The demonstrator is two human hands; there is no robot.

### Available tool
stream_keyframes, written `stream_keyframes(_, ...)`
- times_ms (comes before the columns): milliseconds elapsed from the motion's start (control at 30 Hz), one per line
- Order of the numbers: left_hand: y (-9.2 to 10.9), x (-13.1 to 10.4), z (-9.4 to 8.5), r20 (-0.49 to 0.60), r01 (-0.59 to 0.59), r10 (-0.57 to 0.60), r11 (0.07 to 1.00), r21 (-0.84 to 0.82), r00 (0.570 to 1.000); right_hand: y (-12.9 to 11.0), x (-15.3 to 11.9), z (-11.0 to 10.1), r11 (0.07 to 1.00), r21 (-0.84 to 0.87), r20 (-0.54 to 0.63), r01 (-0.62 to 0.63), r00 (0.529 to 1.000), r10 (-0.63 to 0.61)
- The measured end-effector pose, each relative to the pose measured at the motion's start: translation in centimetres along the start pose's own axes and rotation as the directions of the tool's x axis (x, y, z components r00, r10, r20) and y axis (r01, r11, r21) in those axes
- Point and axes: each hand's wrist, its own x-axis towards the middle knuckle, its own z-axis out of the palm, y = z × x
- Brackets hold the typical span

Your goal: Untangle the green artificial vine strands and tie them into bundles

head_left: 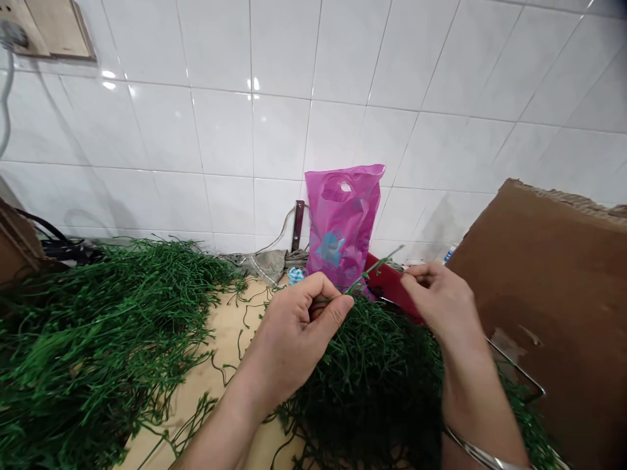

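Note:
Near the middle, my left hand (306, 326) pinches a thin green stem (375, 267) between thumb and forefinger; its tip slants up to the right. My right hand (438, 297) is to the right of that tip, apart from it, thumb and forefinger pressed together; what they hold, if anything, is too small to name. Beneath and between both hands lies a dark pile of green strands (372, 352). A larger heap of green strands with small knobby ends (98, 326) covers the left side of the pale tabletop (230, 333).
A pink plastic bag (343, 222) stands against the white tiled wall (220, 130). Behind my right hand is a red object (392, 287). A brown cardboard sheet (553, 287) leans at the right, beside a metal wire frame (519, 372). A plug (14, 34) sits at top left.

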Motion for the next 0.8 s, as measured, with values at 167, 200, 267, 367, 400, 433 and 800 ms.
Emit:
stream_keyframes(167, -0.2, 0.5, -0.2, -0.014, 0.052, -0.053, 0.995, -0.084, 0.999, -0.9, -0.8, -3.0, 0.996, -0.061, 0.181, 0.058, 0.982, -0.046)
stream_keyframes(200, -0.5, 0.6, -0.2, -0.011, 0.054, -0.055, 0.994, -0.093, 0.998, -1.8, -1.3, -3.3, 0.996, -0.059, 0.175, 0.074, 0.983, -0.062)
stream_keyframes(267, -0.8, 0.9, -0.3, -0.005, 0.041, -0.042, 0.994, -0.104, 0.999, -3.6, -2.1, -3.6, 0.994, 0.015, 0.175, 0.106, 0.979, -0.107)
stream_keyframes(367, -0.9, 0.9, -0.4, 0.006, 0.024, -0.023, 0.993, -0.119, 1.000, -5.3, -2.6, -3.5, 0.965, 0.213, 0.304, 0.150, 0.929, -0.212)
stream_keyframes(400, -0.9, 0.9, -0.5, 0.013, 0.022, -0.020, 0.992, -0.122, 1.000, -5.6, -2.7, -3.3, 0.950, 0.270, 0.351, 0.159, 0.902, -0.251)
stream_keyframes(433, -0.9, 0.9, -0.5, 0.022, 0.021, -0.018, 0.993, -0.120, 1.000, -5.8, -2.7, -3.0, 0.934, 0.316, 0.390, 0.165, 0.875, -0.286)
stream_keyframes(800, -0.9, 0.7, -0.3, -0.025, 0.010, -0.008, 0.999, 0.051, 1.000, -6.2, -3.6, -0.4, 0.920, 0.170, 0.427, 0.352, 0.815, -0.391)
